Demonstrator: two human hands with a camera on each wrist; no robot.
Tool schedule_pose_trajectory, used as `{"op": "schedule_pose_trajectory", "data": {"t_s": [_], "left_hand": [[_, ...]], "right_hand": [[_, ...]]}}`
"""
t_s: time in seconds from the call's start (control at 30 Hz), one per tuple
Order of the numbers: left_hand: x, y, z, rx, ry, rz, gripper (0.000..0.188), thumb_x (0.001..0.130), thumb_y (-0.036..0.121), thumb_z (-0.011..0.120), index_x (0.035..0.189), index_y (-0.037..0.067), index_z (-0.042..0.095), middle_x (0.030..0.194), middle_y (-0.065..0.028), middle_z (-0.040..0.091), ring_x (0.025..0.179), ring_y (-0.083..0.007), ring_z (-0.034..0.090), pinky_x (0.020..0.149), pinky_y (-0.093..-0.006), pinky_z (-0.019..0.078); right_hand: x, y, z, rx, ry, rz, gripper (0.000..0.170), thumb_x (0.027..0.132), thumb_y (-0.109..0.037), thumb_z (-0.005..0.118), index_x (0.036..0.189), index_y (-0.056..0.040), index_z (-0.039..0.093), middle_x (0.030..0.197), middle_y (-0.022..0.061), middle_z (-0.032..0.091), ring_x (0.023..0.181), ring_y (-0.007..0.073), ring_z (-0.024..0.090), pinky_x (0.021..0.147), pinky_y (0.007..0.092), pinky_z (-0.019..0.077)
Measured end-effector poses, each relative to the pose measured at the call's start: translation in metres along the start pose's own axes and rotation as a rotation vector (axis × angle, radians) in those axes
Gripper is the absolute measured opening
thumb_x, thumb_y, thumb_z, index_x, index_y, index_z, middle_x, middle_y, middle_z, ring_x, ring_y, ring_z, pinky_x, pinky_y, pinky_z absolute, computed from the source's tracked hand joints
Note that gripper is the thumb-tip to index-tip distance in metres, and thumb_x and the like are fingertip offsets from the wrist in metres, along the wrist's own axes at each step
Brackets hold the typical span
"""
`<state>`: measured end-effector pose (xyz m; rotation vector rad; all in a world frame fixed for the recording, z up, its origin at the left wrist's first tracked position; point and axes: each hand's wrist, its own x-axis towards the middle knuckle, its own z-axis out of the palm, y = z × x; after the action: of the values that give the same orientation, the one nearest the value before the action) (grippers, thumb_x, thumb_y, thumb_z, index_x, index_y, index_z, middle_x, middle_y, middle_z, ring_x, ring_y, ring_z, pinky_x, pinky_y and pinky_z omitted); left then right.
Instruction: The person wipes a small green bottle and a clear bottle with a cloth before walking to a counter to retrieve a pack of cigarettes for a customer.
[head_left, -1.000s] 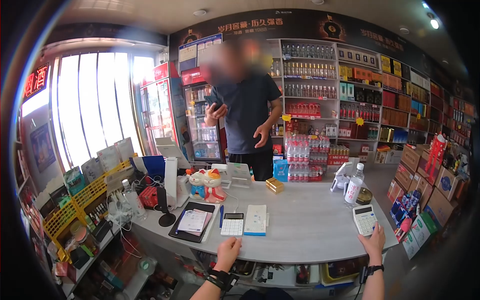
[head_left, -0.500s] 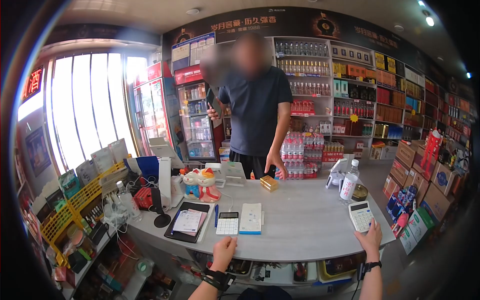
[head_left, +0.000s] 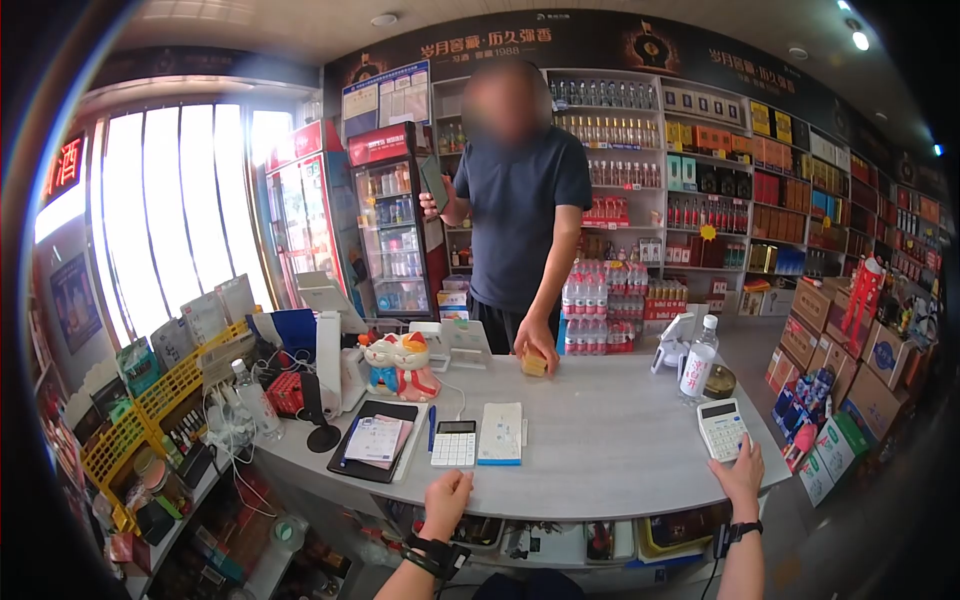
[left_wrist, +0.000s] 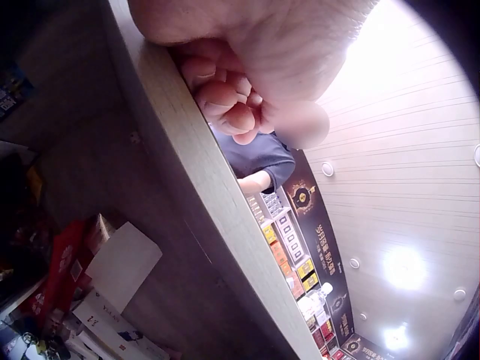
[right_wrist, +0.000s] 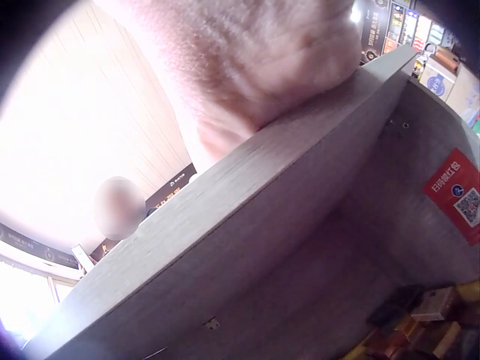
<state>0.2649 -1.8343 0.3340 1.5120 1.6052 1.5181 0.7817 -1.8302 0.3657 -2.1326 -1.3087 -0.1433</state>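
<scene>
My left hand [head_left: 447,503] rests at the counter's near edge with its fingers loosely curled and nothing in them. Just beyond it lie a white calculator [head_left: 454,450] with a black display, and a pale booklet [head_left: 500,432] with a blue lower edge. My right hand [head_left: 737,476] lies on the counter at the right, its fingers reaching the lower corner of a second calculator [head_left: 721,428]; in the right wrist view those fingertips are hidden. Across the counter, a person in a dark shirt [head_left: 515,215] lays one hand over a small gold box [head_left: 534,364] and holds a phone [head_left: 434,182] in the other.
A labelled water bottle [head_left: 697,366] and a round tin [head_left: 720,381] stand behind the right calculator. At the left are a lucky-cat figurine [head_left: 402,365], a black folder [head_left: 370,441] with papers, and a pen [head_left: 432,428]. Cardboard boxes [head_left: 800,329] are stacked on the floor at right.
The person opposite has lowered a hand from their side onto the gold box and tipped the phone more upright. Both my hands stay where they were; the head view has shifted slightly.
</scene>
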Motion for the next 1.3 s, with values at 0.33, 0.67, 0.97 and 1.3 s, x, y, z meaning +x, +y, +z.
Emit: {"op": "schedule_pose_trajectory", "data": {"t_s": [0.33,0.67,0.97,1.3], "left_hand": [[-0.002,0.011,-0.002,0.013,-0.004,-0.004,0.030,0.091,0.021,0.063,0.071,-0.001,0.058,0.059,-0.0068,0.060,0.049,-0.0124,0.053,0.048,-0.0295,0.0415],[-0.002,0.011,-0.002,0.043,0.000,0.000,0.031,0.091,0.021,0.063,0.070,-0.001,0.057,0.057,-0.0069,0.059,0.048,-0.0128,0.053,0.048,-0.0299,0.0411],[-0.002,0.008,-0.002,0.030,-0.004,0.003,0.031,0.092,0.021,0.063,0.069,0.000,0.057,0.056,-0.0063,0.058,0.048,-0.0120,0.053,0.048,-0.0294,0.0406],[0.002,0.012,-0.005,0.076,-0.004,-0.009,0.033,0.091,0.023,0.063,0.069,-0.001,0.058,0.057,-0.0086,0.060,0.048,-0.0143,0.056,0.049,-0.0306,0.0425]], "right_hand": [[0.000,-0.001,-0.002,-0.010,-0.030,0.019,0.098,0.065,-0.043,0.080,0.142,-0.0022,0.034,0.140,0.0284,0.036,0.129,0.0428,0.038,0.108,0.0463,0.0311],[0.001,0.003,0.002,0.017,-0.017,-0.004,0.099,0.065,-0.043,0.080,0.142,-0.0011,0.034,0.139,0.0298,0.037,0.129,0.0433,0.038,0.109,0.0462,0.0308],[0.000,-0.002,-0.004,0.005,-0.080,0.027,0.099,0.067,-0.045,0.079,0.145,-0.0045,0.031,0.144,0.0280,0.032,0.131,0.0430,0.035,0.110,0.0467,0.0286],[0.001,-0.002,0.001,0.048,-0.027,0.003,0.099,0.067,-0.044,0.079,0.144,-0.0042,0.032,0.143,0.0288,0.032,0.131,0.0436,0.034,0.110,0.0472,0.0277]]}}
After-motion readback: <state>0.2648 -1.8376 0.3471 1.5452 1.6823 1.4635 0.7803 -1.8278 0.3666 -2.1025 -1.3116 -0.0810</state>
